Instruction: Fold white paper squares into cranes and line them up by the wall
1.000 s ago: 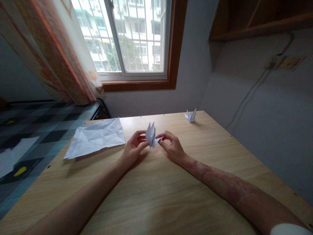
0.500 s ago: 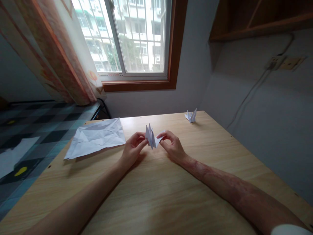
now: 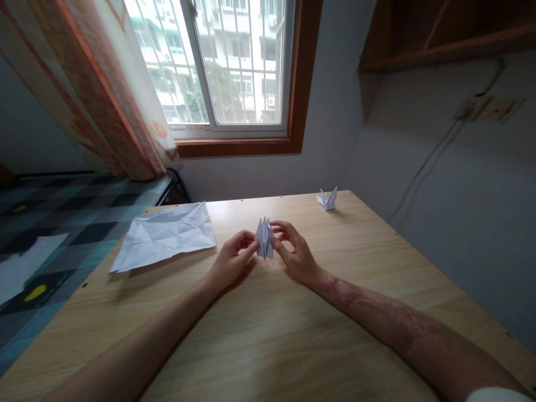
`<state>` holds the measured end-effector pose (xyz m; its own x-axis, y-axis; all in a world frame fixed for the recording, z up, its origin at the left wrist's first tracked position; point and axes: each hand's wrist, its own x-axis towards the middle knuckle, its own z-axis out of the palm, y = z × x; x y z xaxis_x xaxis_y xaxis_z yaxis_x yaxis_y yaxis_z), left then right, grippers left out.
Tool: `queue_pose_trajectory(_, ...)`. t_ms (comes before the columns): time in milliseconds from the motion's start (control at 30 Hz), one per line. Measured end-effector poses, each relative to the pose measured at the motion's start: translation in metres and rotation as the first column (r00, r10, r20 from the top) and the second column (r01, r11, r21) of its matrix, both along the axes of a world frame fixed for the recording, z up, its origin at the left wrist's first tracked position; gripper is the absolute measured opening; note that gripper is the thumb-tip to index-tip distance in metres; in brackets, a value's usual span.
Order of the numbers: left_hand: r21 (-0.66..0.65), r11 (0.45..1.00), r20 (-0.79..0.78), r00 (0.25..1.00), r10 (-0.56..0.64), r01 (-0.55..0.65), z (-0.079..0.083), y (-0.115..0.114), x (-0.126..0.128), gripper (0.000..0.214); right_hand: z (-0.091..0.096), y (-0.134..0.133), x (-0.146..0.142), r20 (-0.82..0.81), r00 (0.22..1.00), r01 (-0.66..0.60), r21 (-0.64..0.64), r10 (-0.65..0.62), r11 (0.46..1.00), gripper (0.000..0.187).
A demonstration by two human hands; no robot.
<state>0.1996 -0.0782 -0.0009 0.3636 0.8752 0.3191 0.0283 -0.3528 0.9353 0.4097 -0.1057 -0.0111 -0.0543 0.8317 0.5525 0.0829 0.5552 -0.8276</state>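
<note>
Between my two hands, above the middle of the wooden table [image 3: 251, 324], is a small folded white paper piece [image 3: 264, 239] with several upright pointed layers. My left hand [image 3: 235, 254] pinches its left side between thumb and fingers. On the opposite side, my right hand [image 3: 295, 251] has its thumb against the near face and its fingers behind, closed on the paper. Parts of the right side are hidden by the fingers. A finished-looking white origami crane [image 3: 328, 199] stands by itself near the table's far right corner.
A creased white paper sheet [image 3: 167, 237] lies at the table's left edge. Left of the table is a checked bedspread [image 3: 96, 195] with another white paper [image 3: 29, 262] on it. Beyond the far edge are a wall and a window [image 3: 247, 67]; a cable [image 3: 427, 162] hangs at right.
The flap that stuck out to the right is now pressed against the rest of the folded paper. Both hands have come closer together, the left one shifting slightly right.
</note>
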Motion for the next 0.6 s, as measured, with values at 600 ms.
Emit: queue_pose_trajectory(600,0.099,0.983,-0.053,0.988,-0.147,0.152,0.011,-0.008,0.000,0.024,-0.010,0.014,0.002,-0.223,0.973,0.030,-0.136,-0.060,0.990,0.022)
